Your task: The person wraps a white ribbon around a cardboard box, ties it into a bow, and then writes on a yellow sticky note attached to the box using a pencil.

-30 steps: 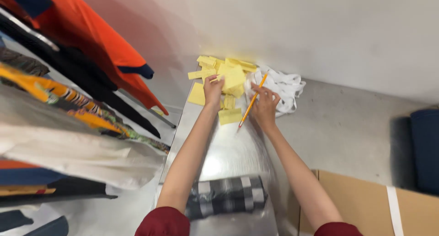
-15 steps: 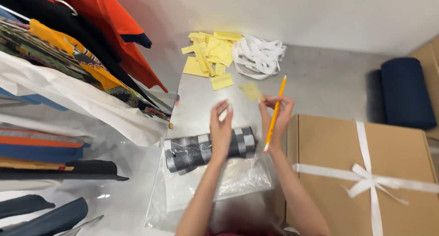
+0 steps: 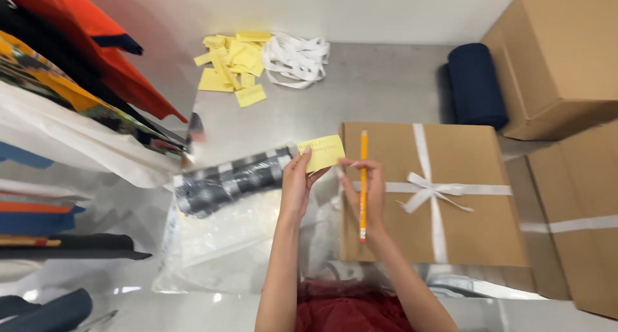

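My left hand [image 3: 296, 185] pinches a small yellow paper note [image 3: 324, 152] by its left edge, held up over the metal table [image 3: 360, 91]. In my right hand [image 3: 364, 193] is a yellow pencil [image 3: 363, 184], held upright with the eraser end down. Both hands hover just left of a brown cardboard box [image 3: 476, 222] tied with a white ribbon bow [image 3: 430, 188]. Under my left hand lies a rolled black-and-white checked cloth [image 3: 225, 179] on a clear plastic bag [image 3: 219, 242].
A pile of yellow paper slips [image 3: 232, 68] and a heap of white ribbon [image 3: 296, 58] sit at the far end. A dark blue roll [image 3: 475, 84] and more cardboard boxes [image 3: 553, 55] stand to the right. Hanging clothes [image 3: 71, 74] crowd the left.
My hands came back from the yellow slips at the far end to the near table. My left hand now holds one yellow note; the pencil stays in my right hand.
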